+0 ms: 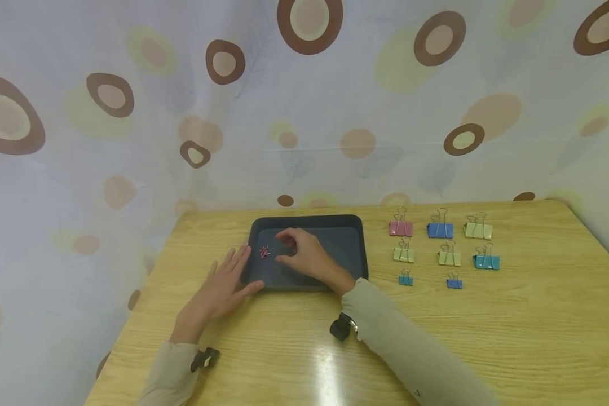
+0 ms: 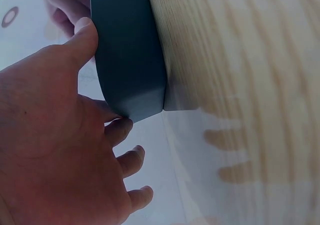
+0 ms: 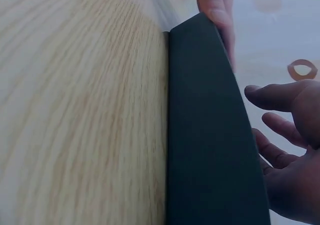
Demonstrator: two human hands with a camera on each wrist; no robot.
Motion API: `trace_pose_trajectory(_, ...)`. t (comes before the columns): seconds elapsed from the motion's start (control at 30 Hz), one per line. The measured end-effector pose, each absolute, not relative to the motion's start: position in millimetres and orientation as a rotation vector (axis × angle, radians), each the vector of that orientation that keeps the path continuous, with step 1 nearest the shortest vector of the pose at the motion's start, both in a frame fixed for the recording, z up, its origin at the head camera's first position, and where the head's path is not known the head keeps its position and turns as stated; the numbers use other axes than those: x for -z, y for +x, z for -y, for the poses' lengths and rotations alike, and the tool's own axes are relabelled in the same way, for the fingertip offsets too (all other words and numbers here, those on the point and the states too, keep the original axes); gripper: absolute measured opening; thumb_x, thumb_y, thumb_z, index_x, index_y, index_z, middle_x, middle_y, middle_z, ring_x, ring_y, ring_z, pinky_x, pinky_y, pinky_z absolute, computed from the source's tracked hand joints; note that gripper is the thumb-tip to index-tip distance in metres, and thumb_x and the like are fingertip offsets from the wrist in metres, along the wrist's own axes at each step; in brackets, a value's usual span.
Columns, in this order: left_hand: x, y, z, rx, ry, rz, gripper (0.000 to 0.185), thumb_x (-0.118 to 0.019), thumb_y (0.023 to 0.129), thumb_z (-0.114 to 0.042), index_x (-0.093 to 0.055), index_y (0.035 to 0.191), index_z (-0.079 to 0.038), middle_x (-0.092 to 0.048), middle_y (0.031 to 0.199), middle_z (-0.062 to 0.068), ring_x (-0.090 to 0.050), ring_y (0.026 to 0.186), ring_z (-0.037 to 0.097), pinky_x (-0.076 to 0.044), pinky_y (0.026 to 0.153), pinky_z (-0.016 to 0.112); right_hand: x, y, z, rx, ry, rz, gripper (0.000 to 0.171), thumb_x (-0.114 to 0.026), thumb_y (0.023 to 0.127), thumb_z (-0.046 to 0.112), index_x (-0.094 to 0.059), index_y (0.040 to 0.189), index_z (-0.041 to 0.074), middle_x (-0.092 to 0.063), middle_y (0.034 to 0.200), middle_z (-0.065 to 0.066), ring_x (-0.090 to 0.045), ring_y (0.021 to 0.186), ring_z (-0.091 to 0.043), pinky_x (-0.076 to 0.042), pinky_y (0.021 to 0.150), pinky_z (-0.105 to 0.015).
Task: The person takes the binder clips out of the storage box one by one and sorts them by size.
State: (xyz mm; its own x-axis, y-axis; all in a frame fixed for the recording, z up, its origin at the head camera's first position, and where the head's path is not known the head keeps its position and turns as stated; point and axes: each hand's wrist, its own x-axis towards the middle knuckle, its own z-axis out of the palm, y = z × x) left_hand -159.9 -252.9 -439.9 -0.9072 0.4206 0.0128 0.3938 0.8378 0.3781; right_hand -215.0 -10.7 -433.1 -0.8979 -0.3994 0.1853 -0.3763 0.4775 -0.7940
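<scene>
A dark tray [image 1: 330, 237] lies on the wooden table. Inside it, near the left end, is a small pink-and-dark clip [image 1: 265, 252] with a wire handle showing. My right hand [image 1: 304, 254] hovers over the tray just right of that clip, thumb and index finger curved and spread apart with nothing between them. In the right wrist view, the tray wall [image 3: 210, 125] covers part of the right fingers [image 3: 270, 96]. My left hand [image 1: 224, 285] rests along the tray's left end, fingers spread. Its thumb [image 2: 86, 35] touches the tray rim in the left wrist view.
Right of the tray, several binder clips stand in rows: large pink [image 1: 401, 228], blue [image 1: 440, 230] and pale yellow [image 1: 478, 230] ones at the back, medium yellow [image 1: 449, 258] and teal [image 1: 486, 261] ones, then small teal [image 1: 405, 279] and blue [image 1: 454, 283] ones. A patterned curtain [image 1: 325, 169] hangs behind.
</scene>
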Motion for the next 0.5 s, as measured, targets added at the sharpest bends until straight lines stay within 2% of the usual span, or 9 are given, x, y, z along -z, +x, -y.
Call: trace_pose_trajectory(0.5,440,-161,254,-0.563,0.642,-2.944,0.090,-0.056,0.102,-0.055,-0.018,0.163,-0.002,-0.016,0.170,0.014,-0.015,0.154,0.044,-0.014,0.118,0.072,447,-238,48,1.261,-0.631,-2.702,0.041,-0.082,0.086,0.004,-0.069,0.124,-0.002,-0.069,0.118,-0.016,-0.065,0.109,-0.030,-0.054,0.096,-0.041)
